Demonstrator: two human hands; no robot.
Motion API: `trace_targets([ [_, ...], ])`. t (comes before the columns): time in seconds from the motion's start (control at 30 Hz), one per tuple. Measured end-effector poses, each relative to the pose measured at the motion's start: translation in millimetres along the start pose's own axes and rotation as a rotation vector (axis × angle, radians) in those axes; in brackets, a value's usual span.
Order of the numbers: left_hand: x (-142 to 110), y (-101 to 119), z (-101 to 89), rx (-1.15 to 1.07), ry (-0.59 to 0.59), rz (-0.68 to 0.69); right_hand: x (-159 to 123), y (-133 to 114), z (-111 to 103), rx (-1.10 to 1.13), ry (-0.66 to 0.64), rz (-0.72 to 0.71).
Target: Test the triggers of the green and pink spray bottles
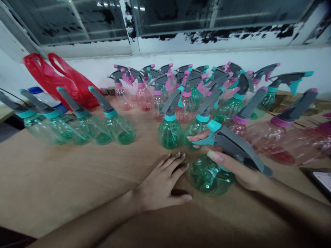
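Green see-through plastic formed the spray bottle (pixel 210 177) held in the person's right hand (pixel 243 172), the thumb crossing its neck and fingertips showing behind the trigger (pixel 207 140). The round body sat below and left of that grip, its long axis leaning up toward the right wrist, nozzle (pixel 214 126) aimed away and left. Just beside it, the left hand (pixel 161 184) rested palm down, holding nothing, fingers spread on the brown table (pixel 77 179). Beyond stood pink bottles (pixel 186 107) and green bottles (pixel 170 134); farther left, a row of four (pixel 121 129) fronted a red plastic bag (pixel 74 86)
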State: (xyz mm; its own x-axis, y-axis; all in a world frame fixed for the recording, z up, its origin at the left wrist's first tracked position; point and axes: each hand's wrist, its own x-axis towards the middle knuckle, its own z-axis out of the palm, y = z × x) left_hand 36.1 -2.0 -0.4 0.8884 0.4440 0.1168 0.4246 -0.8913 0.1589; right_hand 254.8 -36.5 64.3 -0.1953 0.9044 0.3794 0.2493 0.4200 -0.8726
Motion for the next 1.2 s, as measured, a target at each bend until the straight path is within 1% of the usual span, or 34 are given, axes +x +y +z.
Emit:
trace_targets([
  [0.13, 1, 0, -0.8, -0.005, -0.003, -0.007, 0, 4, -2, -0.004, -0.028, -0.023],
  [0.33, 1, 1, -1.3, -0.024, -0.001, -0.011, 0, 3, -1, -0.008, -0.004, -0.013],
  [0.5, 1, 0, -1.8, -0.031, -0.007, -0.012, 1, 3, 0, 0.024, -0.01, -0.02],
  [0.83, 0, 2, -2.0, -0.022, -0.02, -0.013, 0, 6, 2, 0.009, 0.009, 0.008],
  [0.93, 1, 2, -4.2, -0.023, -0.027, -0.025, 0, 7, 1, -0.011, 0.051, 0.031],
  [1.03, 0, 3, -7.7, -0.027, -0.037, -0.035, -1, 2, 3, -0.071, 0.107, 0.016],
  [1.13, -3, 4, -14.2, -0.046, -0.045, -0.042, -2, -8, 10, -0.12, 0.078, -0.012],
  [1.2, -8, 5, -19.5, -0.071, -0.054, -0.055, -3, -14, 16, -0.101, 0.041, -0.029],
])
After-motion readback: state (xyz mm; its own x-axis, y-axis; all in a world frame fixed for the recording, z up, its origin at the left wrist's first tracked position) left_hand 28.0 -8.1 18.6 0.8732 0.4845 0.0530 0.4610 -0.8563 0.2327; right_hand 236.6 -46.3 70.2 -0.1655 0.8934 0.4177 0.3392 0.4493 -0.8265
